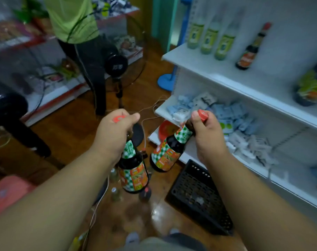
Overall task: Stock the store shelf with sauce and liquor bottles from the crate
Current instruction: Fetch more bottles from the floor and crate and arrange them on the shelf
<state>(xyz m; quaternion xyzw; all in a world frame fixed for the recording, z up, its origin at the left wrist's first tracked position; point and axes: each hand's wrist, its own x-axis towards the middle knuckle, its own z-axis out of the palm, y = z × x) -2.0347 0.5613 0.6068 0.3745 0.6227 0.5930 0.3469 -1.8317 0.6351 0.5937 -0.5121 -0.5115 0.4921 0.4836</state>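
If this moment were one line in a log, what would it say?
left hand: holding dark red-capped sauce bottle by neck | right hand: holding matching bottle | white shelf: four bottles | black plastic crate: on floor

Two dark sauce bottles (134, 169) (165, 153) carry green-and-white checked, orange labels and red caps. The shelf (199, 58) is white. The crate (199, 198) is black.

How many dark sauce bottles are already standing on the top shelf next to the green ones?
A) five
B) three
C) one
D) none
C: only one dark sauce bottle with a red cap stands on the top shelf, to the right of three green-labelled bottles.
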